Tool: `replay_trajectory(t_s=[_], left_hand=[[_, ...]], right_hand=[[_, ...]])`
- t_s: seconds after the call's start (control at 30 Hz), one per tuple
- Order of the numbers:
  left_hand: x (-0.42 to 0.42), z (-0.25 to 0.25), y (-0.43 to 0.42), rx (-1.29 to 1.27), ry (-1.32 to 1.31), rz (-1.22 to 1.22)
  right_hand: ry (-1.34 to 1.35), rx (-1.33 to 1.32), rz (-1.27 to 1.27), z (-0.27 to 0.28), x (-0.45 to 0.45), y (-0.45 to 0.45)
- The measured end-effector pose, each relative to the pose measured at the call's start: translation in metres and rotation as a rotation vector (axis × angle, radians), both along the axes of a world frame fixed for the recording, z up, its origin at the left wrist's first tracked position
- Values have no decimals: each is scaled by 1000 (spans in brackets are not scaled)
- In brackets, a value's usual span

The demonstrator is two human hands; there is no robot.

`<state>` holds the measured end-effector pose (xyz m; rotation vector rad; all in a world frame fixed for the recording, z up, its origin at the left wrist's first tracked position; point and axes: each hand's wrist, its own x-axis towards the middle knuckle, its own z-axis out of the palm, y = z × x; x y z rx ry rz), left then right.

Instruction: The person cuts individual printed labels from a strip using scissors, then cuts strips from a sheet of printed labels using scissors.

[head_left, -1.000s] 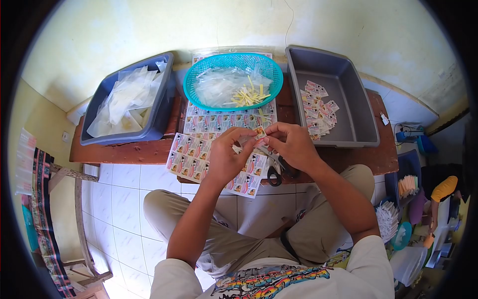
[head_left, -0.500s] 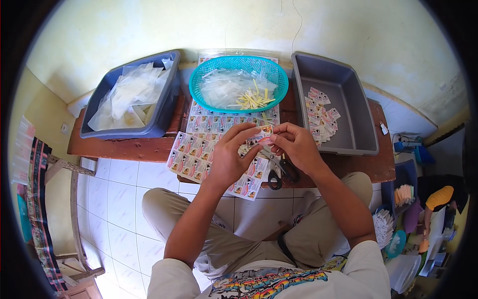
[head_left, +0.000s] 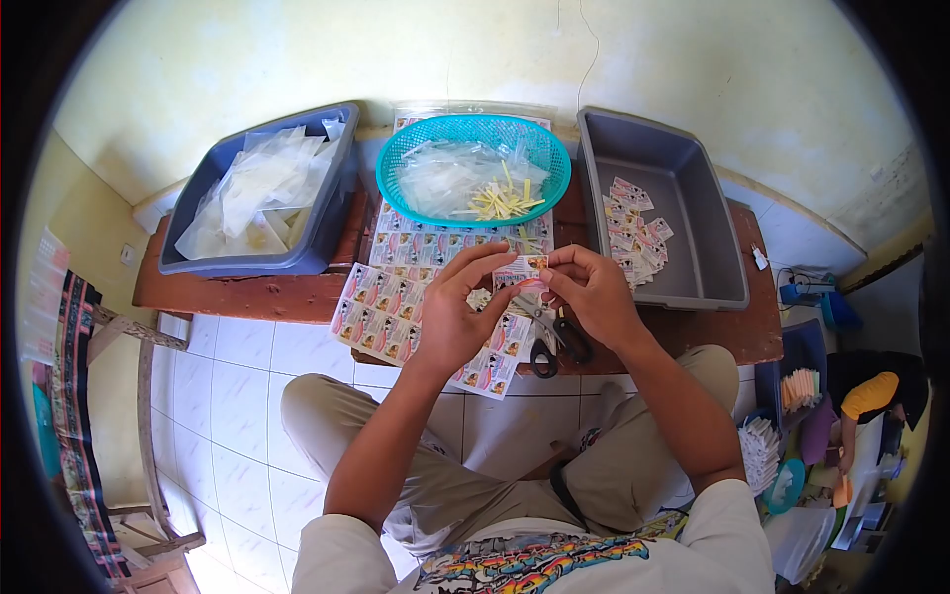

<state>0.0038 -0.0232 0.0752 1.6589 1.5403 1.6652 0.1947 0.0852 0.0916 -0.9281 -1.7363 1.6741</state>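
While fingers point(head_left: 572, 258) hold it, printed label point(head_left: 519, 270), white, pink, rectangular

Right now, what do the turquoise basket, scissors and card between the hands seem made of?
Turquoise basket: probably moulded plastic, slightly glossy-looking, with perforated walls. Scissors: grey blades look metallic; black handles suggest plastic. Card: likely paper or thin cardstock, from its flat printed face; gloss unclear.

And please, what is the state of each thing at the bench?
Small label: held up, print showing
Scissors: handles apart
Left tub: uncovered, heaped with translucent sheets
Turquoise basket: holding clear plastic and yellow strips
Right tub: uncovered, partly filled with cut labels
Printed sheets: spread out, overlapping
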Motion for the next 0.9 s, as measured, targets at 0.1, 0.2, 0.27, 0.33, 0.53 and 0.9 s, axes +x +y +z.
replay_trajectory(t_s=[0.1,0.2,0.27,0.33,0.53,0.9], left_hand=[[2,1,-1,-1,31,23],[3,1,-1,-1,89,37],[2,1,-1,-1,104,27],[2,0,-1,1,119,20],[0,3,-2,-4,74,-25],[-2,10,-3,59,182,-6]], right_hand=[[-9,13,7,1,1,-1],[2,1,3,2,1,-3],[3,7,5,2,2,-3],[4,15,9,2,3,-3],[9,9,1,7,5,-6],[64,-20,16,5,13,-5]])
